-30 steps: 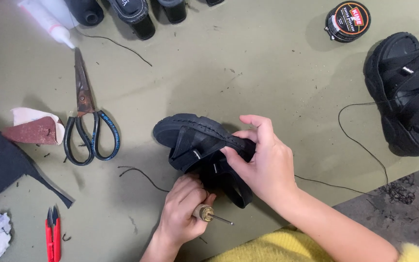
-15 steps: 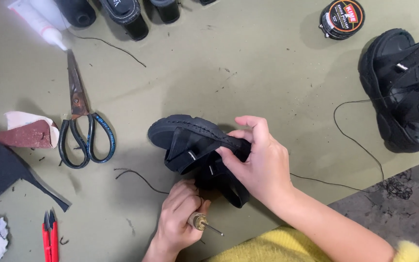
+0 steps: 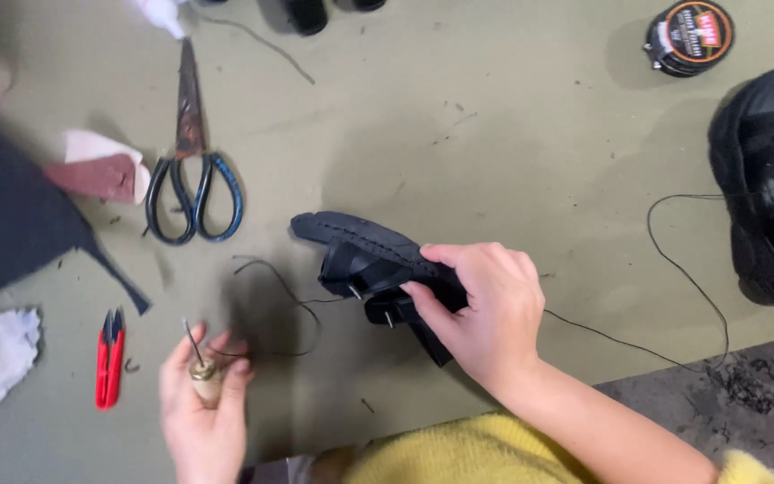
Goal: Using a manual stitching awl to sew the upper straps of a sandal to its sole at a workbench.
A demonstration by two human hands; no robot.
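Head view: awl (image 3: 197,358) needle points up-left

two black sandals (image 3: 378,264) (image 3: 768,184), one scissors (image 3: 192,170), one red snips (image 3: 109,357), one polish tin (image 3: 689,36), one awl (image 3: 202,369)

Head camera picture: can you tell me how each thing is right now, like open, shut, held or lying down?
Black strapped sandal: held up by right hand.
Wooden-handled awl: gripped in left hand, needle up.
Black-handled scissors: lying shut.
Red thread snips: lying flat.
Round polish tin: lid on.
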